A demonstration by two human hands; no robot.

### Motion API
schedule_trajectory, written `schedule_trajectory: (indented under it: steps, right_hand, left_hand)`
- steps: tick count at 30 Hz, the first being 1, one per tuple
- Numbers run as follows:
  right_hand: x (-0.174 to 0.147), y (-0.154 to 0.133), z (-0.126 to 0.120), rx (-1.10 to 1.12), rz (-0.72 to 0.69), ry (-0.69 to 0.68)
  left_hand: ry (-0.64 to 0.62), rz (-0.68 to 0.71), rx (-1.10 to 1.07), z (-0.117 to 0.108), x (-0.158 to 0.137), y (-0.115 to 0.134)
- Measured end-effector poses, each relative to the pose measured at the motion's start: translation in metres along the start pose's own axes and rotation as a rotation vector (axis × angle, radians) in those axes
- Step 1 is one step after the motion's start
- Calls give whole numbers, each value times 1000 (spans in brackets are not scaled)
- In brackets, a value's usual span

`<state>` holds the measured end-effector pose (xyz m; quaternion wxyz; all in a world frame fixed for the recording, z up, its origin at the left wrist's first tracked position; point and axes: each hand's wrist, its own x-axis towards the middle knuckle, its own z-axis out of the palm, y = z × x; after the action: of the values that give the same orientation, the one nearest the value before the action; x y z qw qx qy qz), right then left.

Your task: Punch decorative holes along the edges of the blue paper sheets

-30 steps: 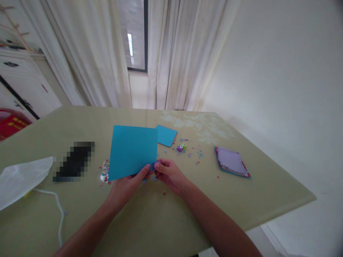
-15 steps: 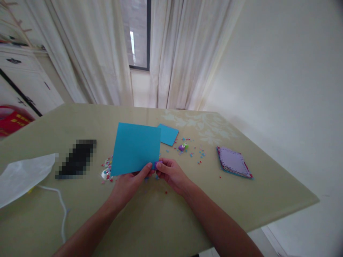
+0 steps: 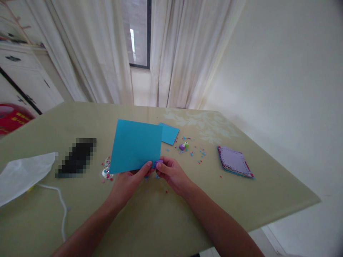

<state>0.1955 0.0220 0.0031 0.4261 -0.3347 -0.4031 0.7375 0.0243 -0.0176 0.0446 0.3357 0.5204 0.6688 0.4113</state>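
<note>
My left hand (image 3: 132, 182) pinches the lower edge of a sheet of blue paper (image 3: 136, 146), thumb on top, and holds it tilted above the table. At the sheet's lower right corner, my right hand (image 3: 173, 173) grips a small purple paper punch (image 3: 158, 164) between thumb and fingers. The punch is mostly covered by those fingers, and its jaws are hidden. Behind the sheet lies a smaller stack of blue paper (image 3: 170, 134). Tiny red, blue and pink paper bits (image 3: 203, 153) are scattered around, beside a purple and green figure with googly eyes (image 3: 183, 145).
To the right lies a stack of paper squares with punched edges (image 3: 235, 161). A clear bag of confetti (image 3: 106, 172) sits left of the sheet, near a pixelated dark object (image 3: 77, 157). A white translucent sheet (image 3: 25, 173) and a white cord (image 3: 62, 203) are at far left.
The blue sheet has shifted slightly up and its right corner reaches a little farther right. More of the purple punch shows by my right thumb. Both hands keep their grip.
</note>
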Motion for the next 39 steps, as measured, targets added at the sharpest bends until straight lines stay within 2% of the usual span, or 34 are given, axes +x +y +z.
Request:
schedule_trajectory:
  steps: [6, 15, 17, 21, 25, 30, 33, 36, 39]
  right_hand:
    - [-1, -1, 2, -57, -45, -1]
    - [-3, -1, 7, -101, -90, 17]
    - [-3, 0, 6, -105, -73, 17]
    - [-1, 1, 4, -22, -33, 20]
    - [0, -7, 0, 113, -93, 90]
    - [-1, -19, -4, 145, -154, 134]
    - [-1, -17, -2, 147, -160, 106]
    - [0, -15, -3, 49, -173, 82]
    - [2, -17, -15, -264, -256, 157]
  left_hand:
    - [-12, 9, -14, 2, 0, -3]
    - [40, -2, 28, 4, -1, -8]
    - [15, -14, 0, 3, -1, -5]
    - [-29, -66, -119, 3, -2, 0]
    - [-3, -127, -99, 0, -2, -4]
    - [-30, -115, -46, -3, -2, -10]
    - [-61, -82, -67, -2, -3, -9]
    - [-54, -73, -78, -1, -4, -6]
    - [-15, -103, -59, -3, -2, -4]
